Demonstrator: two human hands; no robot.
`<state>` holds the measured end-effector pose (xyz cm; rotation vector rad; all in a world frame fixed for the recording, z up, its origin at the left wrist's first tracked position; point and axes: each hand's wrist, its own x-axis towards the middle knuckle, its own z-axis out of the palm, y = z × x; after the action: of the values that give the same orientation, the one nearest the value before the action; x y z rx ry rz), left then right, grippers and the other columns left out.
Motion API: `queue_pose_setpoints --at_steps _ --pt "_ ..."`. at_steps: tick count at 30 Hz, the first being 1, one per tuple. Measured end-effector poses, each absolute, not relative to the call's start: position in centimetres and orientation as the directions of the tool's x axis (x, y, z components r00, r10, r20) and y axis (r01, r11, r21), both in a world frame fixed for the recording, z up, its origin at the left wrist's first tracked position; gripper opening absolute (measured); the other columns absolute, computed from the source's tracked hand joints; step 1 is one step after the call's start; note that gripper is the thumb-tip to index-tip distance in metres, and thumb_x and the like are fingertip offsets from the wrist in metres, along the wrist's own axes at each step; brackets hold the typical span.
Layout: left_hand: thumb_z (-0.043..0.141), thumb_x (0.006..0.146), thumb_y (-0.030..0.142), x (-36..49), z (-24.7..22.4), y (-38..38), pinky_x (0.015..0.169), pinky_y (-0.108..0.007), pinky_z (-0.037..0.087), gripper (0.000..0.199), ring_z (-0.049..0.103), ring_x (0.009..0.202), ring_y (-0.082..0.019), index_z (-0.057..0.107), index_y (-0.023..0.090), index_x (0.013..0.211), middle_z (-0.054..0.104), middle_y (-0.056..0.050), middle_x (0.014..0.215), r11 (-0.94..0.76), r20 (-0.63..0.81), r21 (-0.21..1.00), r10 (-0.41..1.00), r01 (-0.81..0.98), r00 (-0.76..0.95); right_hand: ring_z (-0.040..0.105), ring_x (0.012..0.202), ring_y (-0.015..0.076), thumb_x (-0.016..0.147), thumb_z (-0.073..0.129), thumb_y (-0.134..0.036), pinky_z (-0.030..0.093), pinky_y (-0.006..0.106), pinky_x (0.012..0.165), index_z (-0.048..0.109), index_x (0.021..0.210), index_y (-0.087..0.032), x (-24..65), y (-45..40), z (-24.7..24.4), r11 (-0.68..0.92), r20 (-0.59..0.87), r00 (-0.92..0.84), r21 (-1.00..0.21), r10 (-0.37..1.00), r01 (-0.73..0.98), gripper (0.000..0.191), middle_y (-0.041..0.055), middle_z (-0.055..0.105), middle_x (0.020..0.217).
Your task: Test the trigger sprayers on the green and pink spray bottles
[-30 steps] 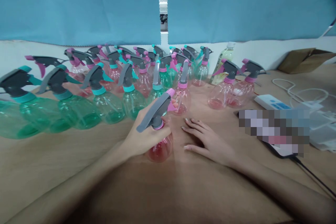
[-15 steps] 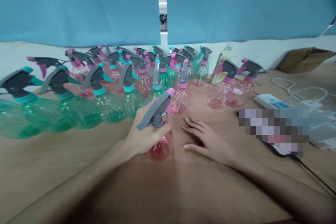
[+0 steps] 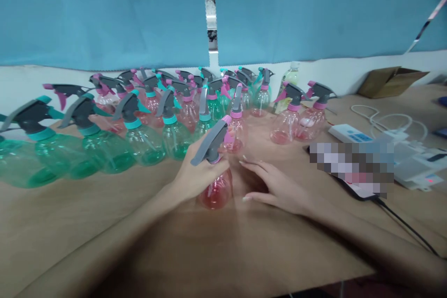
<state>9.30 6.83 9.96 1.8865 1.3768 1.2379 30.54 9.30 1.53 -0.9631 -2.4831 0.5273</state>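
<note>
Spray bottle (image 3: 216,194) upright on table (image 3: 167,247), left hand (image 3: 200,170) wrapped around its neck.
Right hand (image 3: 277,184) beside it, apart, fingers loose, holding nothing. Spray head (image 3: 210,143) is on; tightness can't be told, collar partly hidden. Other bottles (image 3: 145,144) nearby also carry heads. Judged nearly complete; release not yet done.

Blue sheeting (image 3: 104,14), split by a narrow pale strip (image 3: 210,11), covers the white wall (image 3: 24,84) behind the brown tabletop (image 3: 52,219).

Angular brown cardboard box (image 3: 387,83) set nr far edge of flat brown tbl (image 3: 104,205); slim pale-green plastic drink btl (image 3: 289,77) placed nr same edge.
</note>
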Motion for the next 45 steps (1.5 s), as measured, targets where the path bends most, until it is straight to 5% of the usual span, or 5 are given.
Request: queue_pose_setpoints --at_steps 7,13,22,33,45 --pt "0.066 0.075 0.034 12.2 8.6 7.6 0.059 -0.025 0.045 0.041 0.049 0.06 -0.011 0.056 0.023 0.113 0.057 0.004 0.069 -0.408 0.421 0.79 0.904 0.458 0.08 0.05 0.12 0.0287 0.076 0.064 -0.053 0.043 0.048 0.097 0.035 0.135 -0.025 30.7 6.8 4.1 0.63 0.322 -0.583 -0.626 0.746 0.46 0.073 0.0107 0.05 0.134" --pt "0.069 0.075 0.041 16.3 8.5 9.0 0.084 -0.034 0.048 0.057 0.058 0.094 -0.019 0.047 0.026 0.125 0.062 -0.005 0.108 -0.498 0.457 0.783 0.867 0.372 0.198 0.052 0.117 0.0311 0.073 0.068 -0.05 0.046 0.049 0.092 0.04 0.129 -0.023 31.1 6.0 4.9 0.598 0.431 -0.421 -0.651 0.799 0.468 0.069 0.0119 0.055 0.125" --pt "0.07 0.072 0.044 17.4 8.6 10.4 0.103 -0.047 0.037 0.087 0.041 0.128 -0.03 0.022 0.023 0.142 0.037 -0.013 0.143 -0.473 0.367 0.78 0.876 0.41 0.313 0.056 0.109 0.0293 0.078 0.063 -0.048 0.046 0.047 0.089 0.044 0.125 -0.022 34.6 9.3 5.8 0.65 0.479 -0.441 -0.581 0.759 0.489 0.057 0.0121 0.058 0.121" --pt "0.057 0.082 0.03 11.6 5.1 7.9 0.084 -0.037 0.05 0.032 0.056 0.103 -0.021 0.048 0.02 0.111 0.054 -0.007 0.112 -0.281 0.145 0.76 0.952 0.586 0.269 0.05 0.115 0.0336 0.075 0.059 -0.062 0.042 0.048 0.093 0.042 0.127 -0.017 35.1 18.5 6.2 0.659 0.538 -0.458 -0.271 0.708 0.701 0.072 0.0174 0.053 0.125" --pt "0.056 0.082 0.028 11.5 4.5 8.3 0.074 -0.033 0.05 0.024 0.058 0.09 -0.019 0.051 0.02 0.104 0.056 -0.005 0.099 -0.256 0.102 0.759 0.955 0.599 0.279 0.059 0.096 0.0333 0.073 0.063 -0.058 0.046 0.042 0.077 0.053 0.108 -0.012 33.5 20.6 6.7 0.568 0.503 -0.405 -0.225 0.763 0.792 0.059 0.0181 0.062 0.104"
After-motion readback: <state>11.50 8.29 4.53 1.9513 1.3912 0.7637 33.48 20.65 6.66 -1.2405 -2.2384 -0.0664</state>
